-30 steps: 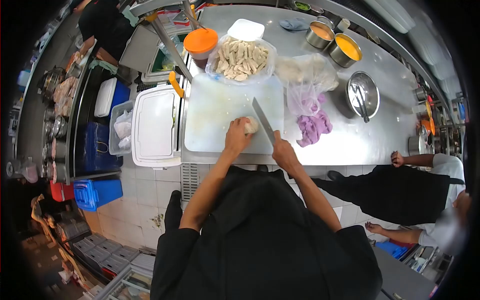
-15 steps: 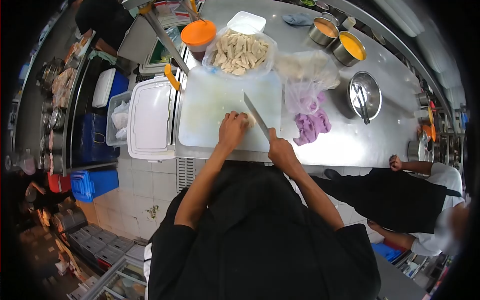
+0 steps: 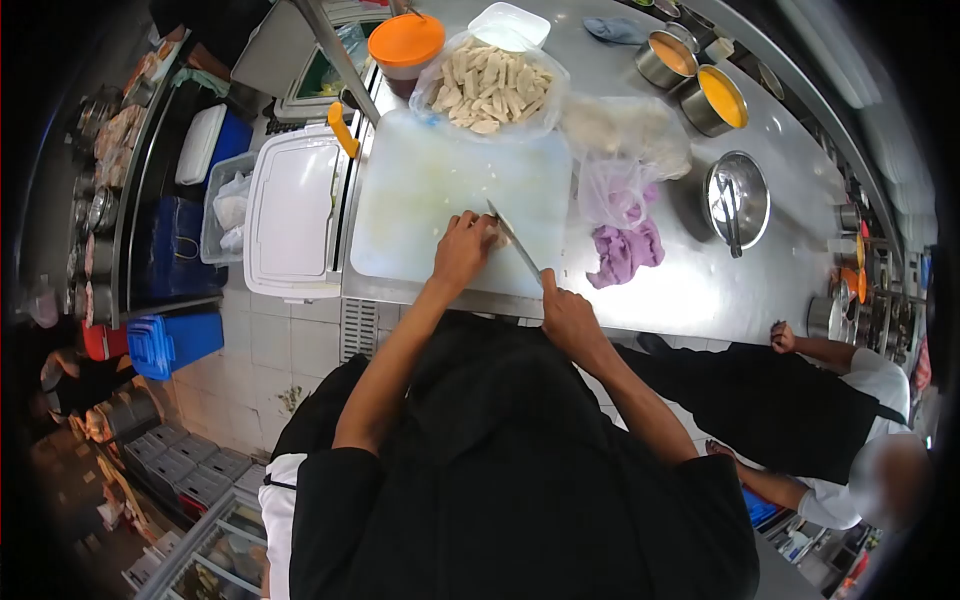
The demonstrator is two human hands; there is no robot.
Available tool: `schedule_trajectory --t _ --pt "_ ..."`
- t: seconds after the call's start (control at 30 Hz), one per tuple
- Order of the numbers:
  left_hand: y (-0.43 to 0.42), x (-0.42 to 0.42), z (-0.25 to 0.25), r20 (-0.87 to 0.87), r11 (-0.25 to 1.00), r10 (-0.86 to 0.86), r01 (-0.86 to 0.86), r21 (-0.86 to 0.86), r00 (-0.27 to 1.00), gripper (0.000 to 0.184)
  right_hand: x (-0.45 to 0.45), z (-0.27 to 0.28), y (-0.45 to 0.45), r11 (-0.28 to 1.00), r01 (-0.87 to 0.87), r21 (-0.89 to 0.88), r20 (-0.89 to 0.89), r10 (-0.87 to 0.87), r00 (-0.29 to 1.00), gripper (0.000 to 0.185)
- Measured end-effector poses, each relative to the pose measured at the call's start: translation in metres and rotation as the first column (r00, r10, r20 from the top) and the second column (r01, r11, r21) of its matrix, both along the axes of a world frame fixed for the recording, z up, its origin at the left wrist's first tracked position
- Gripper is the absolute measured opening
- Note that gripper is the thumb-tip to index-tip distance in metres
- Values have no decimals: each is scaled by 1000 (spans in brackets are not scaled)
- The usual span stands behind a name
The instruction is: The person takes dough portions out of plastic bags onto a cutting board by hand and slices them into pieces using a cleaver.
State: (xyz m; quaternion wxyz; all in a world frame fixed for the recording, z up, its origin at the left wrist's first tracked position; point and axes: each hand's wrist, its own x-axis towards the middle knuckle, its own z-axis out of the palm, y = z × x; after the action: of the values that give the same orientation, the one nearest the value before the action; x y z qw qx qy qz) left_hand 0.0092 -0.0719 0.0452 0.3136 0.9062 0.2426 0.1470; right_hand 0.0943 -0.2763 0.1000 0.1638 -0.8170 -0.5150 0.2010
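Observation:
My left hand [image 3: 463, 248] rests on the white cutting board [image 3: 405, 200], its fingers curled down over a small pale piece of food [image 3: 498, 238], mostly hidden by the fingers and the blade. In my right hand [image 3: 571, 318] is the handle of a kitchen knife [image 3: 520, 245]. The blade slants up and left, close against my left fingertips and over the food. Small pale scraps lie on the board beyond the knife tip. Behind the board, an open plastic bag holds many pale cut strips [image 3: 490, 85].
An orange-lidded tub [image 3: 405, 42] and white tray [image 3: 510, 27] stand behind. To the right are a purple cloth [image 3: 627, 250], plastic bags [image 3: 630, 140], a steel bowl [image 3: 737, 205] with tongs, and pots of sauce [image 3: 716, 100]. A white-lidded bin [image 3: 290, 215] adjoins the left; another person [image 3: 800, 400] is at right.
The knife has come in closer to my left fingers, its blade now over the food piece. My left hand keeps its place on the board. The whole view has shifted slightly.

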Motion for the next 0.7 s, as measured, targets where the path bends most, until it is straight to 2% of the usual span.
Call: schedule_trajectory --t 0.03,0.13,0.2,0.23,0.3,0.4,0.47,0.53,0.6,0.7 --pt "0 1 1 18 1000 16 -16 2 1000 24 2 -8 2 998 0 59 16 0 1000 33" --pt "1 -3 -6 51 999 29 -27 -34 998 18 12 -20 26 999 34 20 -51 -33 998 32" --pt "0 -12 -12 48 998 22 -19 -60 999 15 13 -10 30 999 27 -43 -39 -29 999 32" --pt "1 -11 -15 85 1000 19 -17 -24 996 13 15 -3 33 995 24 -98 -17 -26 1000 33" --pt "4 -8 -14 122 999 28 -30 14 992 10 5 13 24 995 16 -102 -51 -21 998 34" --pt "3 -6 -8 107 999 40 -41 9 993 10 -2 13 10 1000 1 -10 -19 -1 1000 39" --pt "2 -4 -5 133 996 50 -58 61 990 9 -1 -24 18 1000 -4 27 -33 5 999 41" --pt "5 -9 -10 103 999 24 -28 38 994 9 1 -34 24 998 -14 64 -48 17 999 42" --pt "12 -12 -14 80 999 -5 2 32 997 9 3 -23 37 999 4 37 11 -5 1000 35" --pt "20 -12 -14 89 1000 -11 13 -26 996 7 -3 18 34 999 3 -42 -32 -4 999 35"
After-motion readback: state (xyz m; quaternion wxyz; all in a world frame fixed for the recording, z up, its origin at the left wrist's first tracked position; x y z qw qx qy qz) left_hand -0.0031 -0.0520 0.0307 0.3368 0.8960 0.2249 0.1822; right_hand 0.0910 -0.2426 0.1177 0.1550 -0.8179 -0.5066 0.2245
